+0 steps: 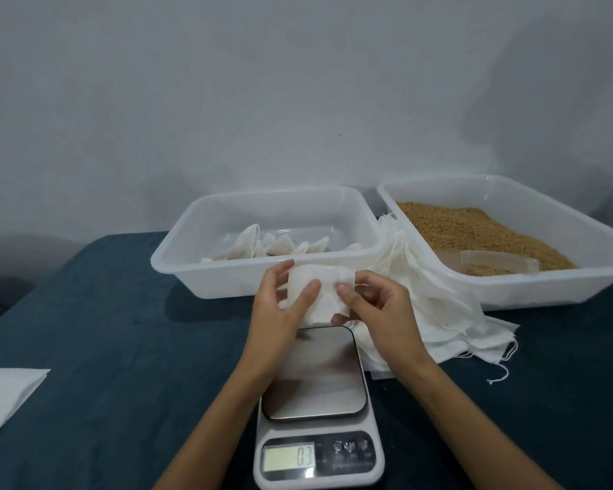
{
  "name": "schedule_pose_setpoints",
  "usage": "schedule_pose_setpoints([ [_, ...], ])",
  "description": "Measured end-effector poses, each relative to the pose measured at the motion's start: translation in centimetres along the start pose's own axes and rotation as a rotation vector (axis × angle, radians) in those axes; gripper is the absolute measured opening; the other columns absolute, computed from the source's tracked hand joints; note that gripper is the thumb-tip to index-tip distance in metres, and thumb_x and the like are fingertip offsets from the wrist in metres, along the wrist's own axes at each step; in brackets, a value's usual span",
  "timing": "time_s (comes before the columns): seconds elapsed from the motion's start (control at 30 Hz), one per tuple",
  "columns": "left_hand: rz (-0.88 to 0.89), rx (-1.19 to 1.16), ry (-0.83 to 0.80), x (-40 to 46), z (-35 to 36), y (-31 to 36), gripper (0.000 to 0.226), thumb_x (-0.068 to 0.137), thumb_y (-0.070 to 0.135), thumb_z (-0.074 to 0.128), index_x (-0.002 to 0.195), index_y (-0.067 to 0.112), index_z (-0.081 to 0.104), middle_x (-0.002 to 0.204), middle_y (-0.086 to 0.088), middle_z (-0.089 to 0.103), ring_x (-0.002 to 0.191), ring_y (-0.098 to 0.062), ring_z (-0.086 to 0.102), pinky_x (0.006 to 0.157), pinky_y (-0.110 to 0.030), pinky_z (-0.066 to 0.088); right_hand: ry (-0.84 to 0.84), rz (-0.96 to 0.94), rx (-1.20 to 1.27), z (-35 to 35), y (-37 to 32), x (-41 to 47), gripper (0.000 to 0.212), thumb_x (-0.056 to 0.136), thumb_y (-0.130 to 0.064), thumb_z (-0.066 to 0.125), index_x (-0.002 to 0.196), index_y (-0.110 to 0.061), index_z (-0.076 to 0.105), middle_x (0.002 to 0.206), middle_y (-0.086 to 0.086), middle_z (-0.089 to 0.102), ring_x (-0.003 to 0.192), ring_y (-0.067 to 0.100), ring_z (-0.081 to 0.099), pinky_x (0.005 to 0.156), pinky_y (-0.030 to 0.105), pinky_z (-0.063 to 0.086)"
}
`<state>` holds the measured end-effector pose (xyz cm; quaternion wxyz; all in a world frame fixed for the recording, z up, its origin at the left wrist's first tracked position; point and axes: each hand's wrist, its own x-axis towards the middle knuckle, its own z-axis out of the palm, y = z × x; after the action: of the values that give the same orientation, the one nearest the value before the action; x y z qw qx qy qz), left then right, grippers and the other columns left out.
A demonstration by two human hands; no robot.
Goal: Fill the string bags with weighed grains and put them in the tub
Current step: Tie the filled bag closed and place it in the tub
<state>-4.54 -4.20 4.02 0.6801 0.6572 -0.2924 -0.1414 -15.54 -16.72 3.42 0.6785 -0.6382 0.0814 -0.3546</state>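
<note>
Both hands, the left hand point(280, 305) and right hand point(379, 305), pinch one white string bag point(321, 291) above the scale point(315, 401). Behind it, near the tabletop's far edge, sit the tub point(177, 256) and the grain tray point(510, 288).

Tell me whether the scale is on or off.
On: the scale has a lit display showing digits; its platform is bare.
</note>
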Motion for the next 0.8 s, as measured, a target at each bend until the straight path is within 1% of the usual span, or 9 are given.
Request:
schedule_pose_setpoints([
  [0.1, -0.067, -0.17, -0.085, -0.2, 0.03, 0.07, 0.031, 0.095, 0.01, 0.074, 0.125, 0.013, 0.067, 0.11, -0.007, 0.079, 0.102, -0.026, 0.076, 0.074, -0.025, 0.059, 0.108, -0.051, -0.187, -0.05, 0.33, 0.03, 0.006, 0.09, -0.021, 0.075, 0.088, -0.016, 0.078, 0.1, -0.004, 0.068, 0.07, 0.02, 0.066, 0.063, 0.03, 0.055],
  [0.17, -0.052, -0.196, -0.054, -0.24, -0.13, 0.03, 0.032, 0.092, 0.005, 0.076, 0.123, 0.012, 0.067, 0.107, -0.009, 0.079, 0.097, -0.025, 0.077, 0.071, -0.023, 0.059, 0.215, -0.11, -0.352, -0.14, 0.54, -0.02, 0.006, 0.085, -0.024, 0.081, 0.082, -0.022, 0.077, 0.1, -0.012, 0.061, 0.065, 0.012, 0.058, 0.064, 0.027, 0.053],
  [0.23, -0.065, -0.207, -0.023, -0.1, -0.24, 0.08, 0.038, 0.09, 0.007, 0.078, 0.125, 0.015, 0.066, 0.107, -0.008, 0.079, 0.093, -0.023, 0.078, 0.07, -0.025, 0.059, 0.228, -0.16, -0.363, -0.08, 0.48, -0.16, 0.009, 0.085, -0.024, 0.081, 0.08, -0.024, 0.074, 0.091, -0.011, 0.063, 0.057, 0.008, 0.051, 0.057, 0.021, 0.046],
  [0.3, -0.088, -0.26, -0.01, 0.08, -0.27, 0.09, 0.039, 0.089, 0.01, 0.079, 0.125, 0.016, 0.065, 0.106, -0.007, 0.079, 0.092, -0.024, 0.078, 0.071, -0.031, 0.062, 0.183, -0.147, -0.263, 0.12, 0.17, -0.33, 0.01, 0.091, -0.025, 0.075, 0.083, -0.022, 0.071, 0.077, -0.006, 0.068, 0.047, 0.007, 0.048, 0.047, 0.019, 0.039],
  [0.4, -0.091, -0.287, 0.06, 0.37, -0.48, -0.12, 0.036, 0.09, 0.01, 0.079, 0.124, 0.018, 0.066, 0.093, -0.003, 0.078, 0.082, -0.018, 0.074, 0.067, -0.029, 0.06, 0.174, -0.103, -0.205, 0.08, 0.01, -0.36, 0.014, 0.097, -0.028, 0.068, 0.087, -0.018, 0.066, 0.067, 0.002, 0.069, 0.033, 0.02, 0.043, 0.04, 0.022, 0.035],
  [0.5, -0.092, -0.271, 0.098, 0.52, -0.73, -0.29, 0.033, 0.09, 0.01, 0.079, 0.12, 0.019, 0.068, 0.079, 0.004, 0.072, 0.075, -0.012, 0.07, 0.065, -0.024, 0.056, 0.184, -0.112, -0.206, 0.02, -0.02, -0.37, 0.014, 0.095, -0.03, 0.07, 0.088, -0.018, 0.068, 0.069, 0.004, 0.071, 0.033, 0.023, 0.044, 0.039, 0.024, 0.036],
  [0.63, -0.071, -0.252, 0.047, 0.31, -0.61, -0.12, 0.025, 0.094, 0.014, 0.076, 0.117, 0.017, 0.07, 0.084, -0.001, 0.076, 0.079, -0.015, 0.073, 0.065, -0.027, 0.058, 0.063, -0.131, -0.216, 0.25, -0.3, -0.62, 0.018, 0.09, -0.04, 0.075, 0.093, -0.022, 0.074, 0.095, 0.002, 0.074, 0.04, 0.028, 0.056, 0.042, 0.025, 0.042],
  [0.7, -0.06, -0.264, 0.072, 0.26, -0.67, -0.05, 0.021, 0.096, 0.018, 0.073, 0.117, 0.017, 0.071, 0.088, -0.005, 0.076, 0.078, -0.015, 0.072, 0.064, -0.028, 0.057, 0.043, -0.131, -0.222, 0.28, -0.19, -0.63, 0.014, 0.093, -0.037, 0.072, 0.089, -0.023, 0.075, 0.086, 0.003, 0.074, 0.04, 0.029, 0.059, 0.041, 0.022, 0.04],
  [0.8, -0.033, -0.223, 0.138, 0.46, -0.81, -0.3, 0.022, 0.096, 0.016, 0.074, 0.116, 0.024, 0.071, 0.08, -0.002, 0.066, 0.071, -0.011, 0.063, 0.061, -0.026, 0.052, 0.09, -0.109, -0.228, 0.15, 0.04, -0.53, 0.014, 0.095, -0.034, 0.07, 0.085, -0.024, 0.073, 0.071, 0.005, 0.072, 0.035, 0.031, 0.059, 0.038, 0.019, 0.036],
])
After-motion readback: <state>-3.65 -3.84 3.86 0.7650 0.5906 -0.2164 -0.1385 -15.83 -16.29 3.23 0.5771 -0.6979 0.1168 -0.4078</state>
